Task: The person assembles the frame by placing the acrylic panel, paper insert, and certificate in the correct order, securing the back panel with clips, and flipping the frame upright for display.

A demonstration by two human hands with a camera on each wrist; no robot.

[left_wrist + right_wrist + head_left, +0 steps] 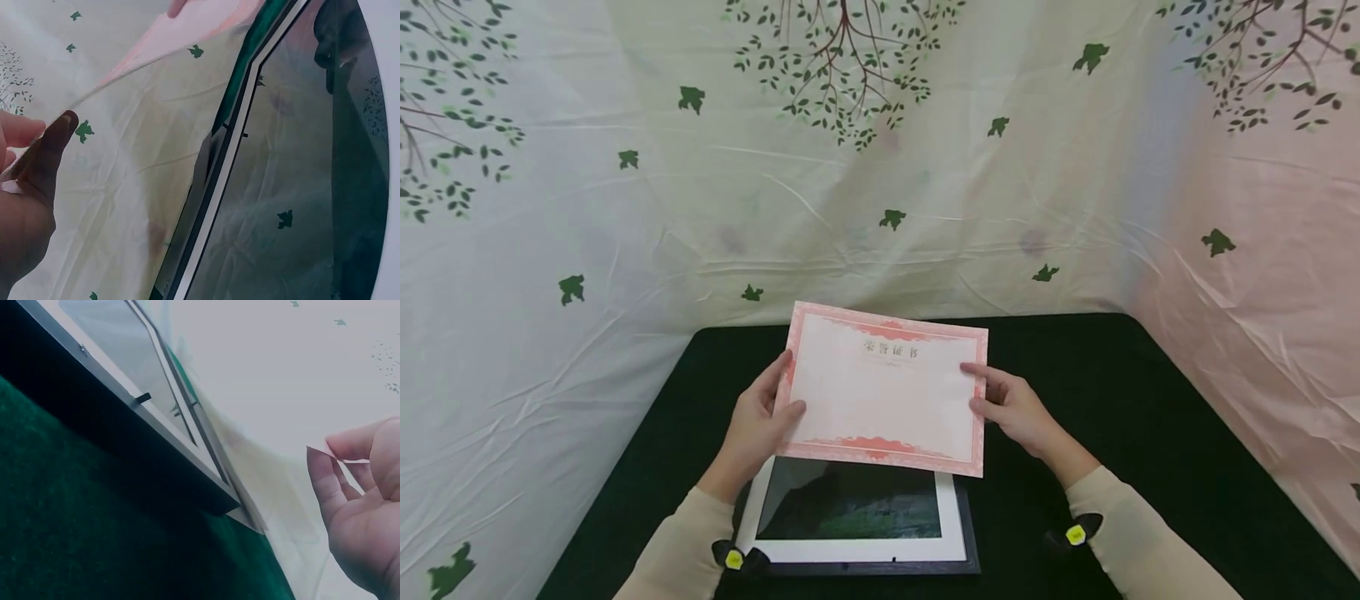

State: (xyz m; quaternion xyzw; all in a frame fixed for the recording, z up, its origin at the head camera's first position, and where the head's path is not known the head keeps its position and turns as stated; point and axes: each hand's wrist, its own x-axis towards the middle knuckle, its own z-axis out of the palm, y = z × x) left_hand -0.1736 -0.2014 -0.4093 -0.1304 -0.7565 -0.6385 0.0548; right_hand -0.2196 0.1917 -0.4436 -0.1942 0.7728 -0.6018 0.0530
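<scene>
A pink-bordered certificate (880, 404), its printed heading upside down in the head view, is held up above the table. My left hand (754, 425) pinches its left edge, thumb on the front face. At the opposite edge, my right hand (1017, 412) pinches the sheet between thumb and fingers. Below the paper lies a picture frame (857, 551) with a white inner border and a dark, reflective middle; the certificate hides its far part. Small dark tabs (144, 398) stick out along the frame's edge in the right wrist view.
A dark green cloth (1090, 383) covers the table. Pale fabric (850, 250) printed with leaves and birds hangs behind the table and along both sides. Each wrist wears a dark band with a yellow marker (1076, 534).
</scene>
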